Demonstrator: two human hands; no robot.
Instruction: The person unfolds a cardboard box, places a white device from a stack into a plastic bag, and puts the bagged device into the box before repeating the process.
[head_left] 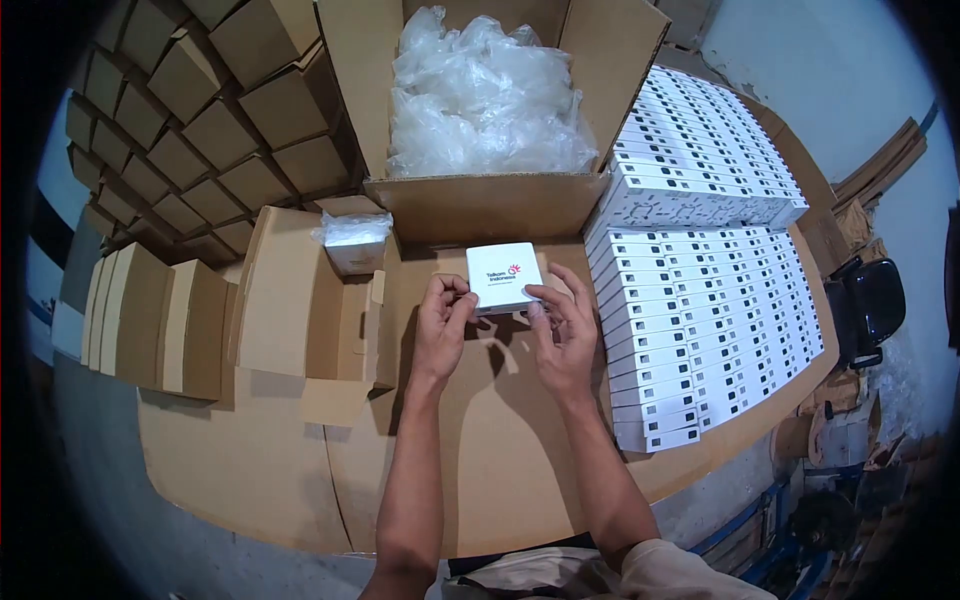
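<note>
Between my two hands is a small white square box (503,270) with a red logo and the words "Telkom Indonesia" on its top. My left hand (445,318) pinches its lower left corner with thumb and fingers. At the lower right corner, my right hand (562,325) grips it, the index finger on top and the thumb at the near edge. The box is held above the cardboard-covered table (480,400). Left of my hands an open brown carton (335,330) has a plastic-wrapped white item (355,240) at its far end.
A large carton (490,205) full of clear plastic bags (490,100) stands at the back. Stacked white boxes (700,330) with dark labels line the right. Brown cartons (225,130) are piled at the far left, with several folded ones (150,320) nearer. A black chair (868,300) stands beyond the table.
</note>
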